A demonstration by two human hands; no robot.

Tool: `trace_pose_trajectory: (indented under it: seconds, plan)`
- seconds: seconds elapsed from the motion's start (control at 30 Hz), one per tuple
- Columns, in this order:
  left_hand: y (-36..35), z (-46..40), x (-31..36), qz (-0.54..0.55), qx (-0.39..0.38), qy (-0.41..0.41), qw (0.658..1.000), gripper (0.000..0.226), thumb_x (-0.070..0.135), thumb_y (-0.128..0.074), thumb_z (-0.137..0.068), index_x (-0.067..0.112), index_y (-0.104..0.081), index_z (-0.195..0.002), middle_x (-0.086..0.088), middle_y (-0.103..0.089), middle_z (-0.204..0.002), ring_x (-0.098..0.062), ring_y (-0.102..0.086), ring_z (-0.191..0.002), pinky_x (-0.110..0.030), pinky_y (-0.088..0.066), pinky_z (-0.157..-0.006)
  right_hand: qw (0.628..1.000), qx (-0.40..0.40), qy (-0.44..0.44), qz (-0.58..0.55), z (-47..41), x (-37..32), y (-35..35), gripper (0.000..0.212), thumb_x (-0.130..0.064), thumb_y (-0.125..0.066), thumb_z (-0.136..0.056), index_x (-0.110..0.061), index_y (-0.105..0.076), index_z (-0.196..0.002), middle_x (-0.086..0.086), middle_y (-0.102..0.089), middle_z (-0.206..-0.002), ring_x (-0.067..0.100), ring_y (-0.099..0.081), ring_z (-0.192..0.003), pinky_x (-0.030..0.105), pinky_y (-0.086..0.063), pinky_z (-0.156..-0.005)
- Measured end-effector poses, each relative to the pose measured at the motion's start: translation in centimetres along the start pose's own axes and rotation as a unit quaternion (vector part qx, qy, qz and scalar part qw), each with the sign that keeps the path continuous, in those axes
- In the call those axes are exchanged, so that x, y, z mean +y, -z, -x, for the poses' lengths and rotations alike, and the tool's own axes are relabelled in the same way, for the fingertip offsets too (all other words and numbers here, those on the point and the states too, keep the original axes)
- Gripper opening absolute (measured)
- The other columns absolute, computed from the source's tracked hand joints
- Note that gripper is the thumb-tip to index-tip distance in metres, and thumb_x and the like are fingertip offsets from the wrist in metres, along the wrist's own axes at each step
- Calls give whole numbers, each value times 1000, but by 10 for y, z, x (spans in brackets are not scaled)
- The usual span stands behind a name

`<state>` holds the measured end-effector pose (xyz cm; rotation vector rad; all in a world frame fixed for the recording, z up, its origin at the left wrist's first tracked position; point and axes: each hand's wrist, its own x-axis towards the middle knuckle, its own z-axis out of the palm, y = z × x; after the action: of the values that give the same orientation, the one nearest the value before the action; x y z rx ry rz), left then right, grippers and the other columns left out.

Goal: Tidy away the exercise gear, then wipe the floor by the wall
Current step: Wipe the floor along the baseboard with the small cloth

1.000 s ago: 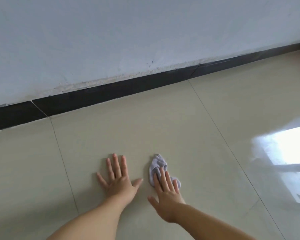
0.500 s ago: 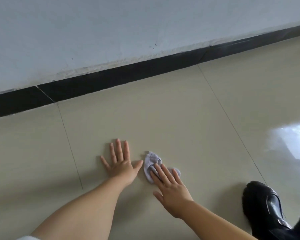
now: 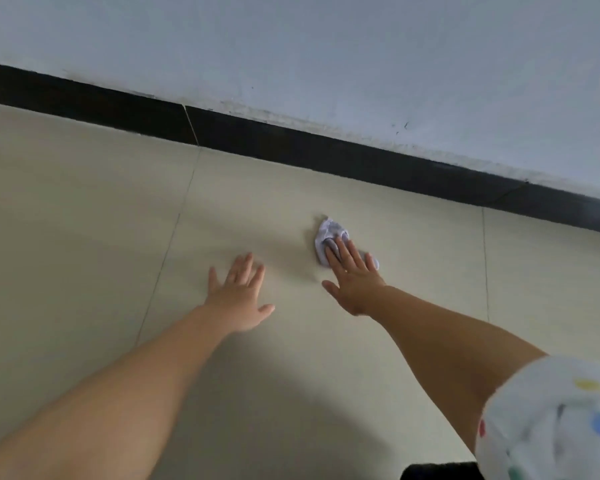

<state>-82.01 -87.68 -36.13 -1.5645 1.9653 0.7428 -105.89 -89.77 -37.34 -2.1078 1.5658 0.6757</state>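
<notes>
- The right hand (image 3: 355, 277) lies flat on a small white cloth (image 3: 329, 233) on the floor (image 3: 84, 209).
- Its fingers (image 3: 343, 252) are straight and spread. They press down on the cloth and do not curl round it.
- The cloth is bunched up. Part of it sticks out past the fingertips toward the wall (image 3: 326, 46), and a bit shows by the little finger.
- The cloth is near the black strip (image 3: 291, 147) at the bottom of the wall but does not touch it.
- The left hand (image 3: 239, 296) lies flat on the bare floor, just left of the right hand and apart from the cloth. Its fingers are straight and spread, and it holds nothing.
- Both arms are bare and reach forward.
- A white sleeve (image 3: 555, 420) with coloured dots shows at the bottom right.
- The floor has pale tiles with thin lines between them.
</notes>
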Motion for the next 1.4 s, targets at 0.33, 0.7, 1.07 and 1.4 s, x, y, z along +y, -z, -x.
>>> trace_pose_trajectory:
  seconds: [0.33,0.7,1.07,1.4]
  plan:
    - [-48,-8,107,180,44,141,973,95,71,-34,-85,31,31,-142,4,50,-138,-22,37,-137,-65,13,-106,991,131,29,-16,-63,18,30,65,-44,-16,-101,-10,7,-152,6,13,-160,23,17,-146,47,2,-117]
    - [-59,-1,157,132,134,91,978,70,54,-27,-97,30,13,-149,1,30,-154,-19,24,-143,-60,11,-110,907,173,-325,-206,33,208,-36,60,-38,-19,-101,-18,2,-153,9,4,-160,24,4,-148,47,-1,-118]
    - [-51,-9,156,124,44,124,983,74,60,-26,-94,35,19,-147,7,31,-153,-13,26,-142,-59,9,-111,980,150,128,-39,-19,36,-17,57,-38,-22,-102,-25,1,-152,-4,6,-161,16,8,-147,47,5,-116]
    - [-53,-10,152,112,32,105,988,74,60,-25,-94,35,23,-145,5,38,-150,-16,32,-140,-62,8,-109,884,189,-354,-240,79,206,-79,59,-39,-23,-100,-24,-2,-153,3,3,-161,18,2,-148,47,1,-118]
